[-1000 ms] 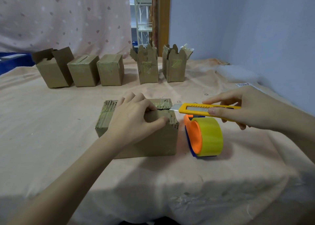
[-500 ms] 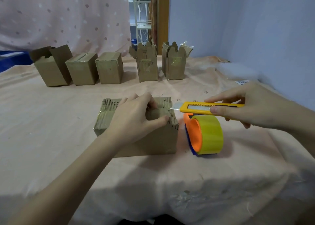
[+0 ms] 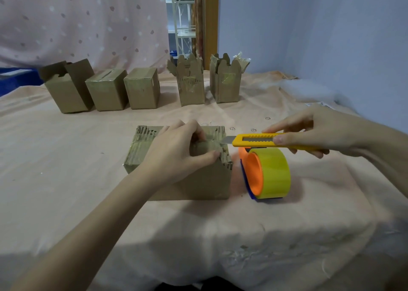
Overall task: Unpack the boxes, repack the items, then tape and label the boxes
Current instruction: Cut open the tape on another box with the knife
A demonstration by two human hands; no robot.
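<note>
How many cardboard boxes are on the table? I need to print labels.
6. One at the front under the left hand; five in the back row: far left, next, middle, then two open-topped. None seems hidden.

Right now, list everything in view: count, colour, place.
Near brown cardboard box: one, centre of cloth.
Back-row brown cardboard boxes: five; two closed, three with flaps up.
Yellow plastic utility knife: one, blade at the near box's top edge.
Yellow tape roll on orange-and-blue dispenser: one, right of the near box.
Peach tablecloth: one, covers the table.
Left hand: fingers curled on the box top.
Right hand: grips the knife.
</note>
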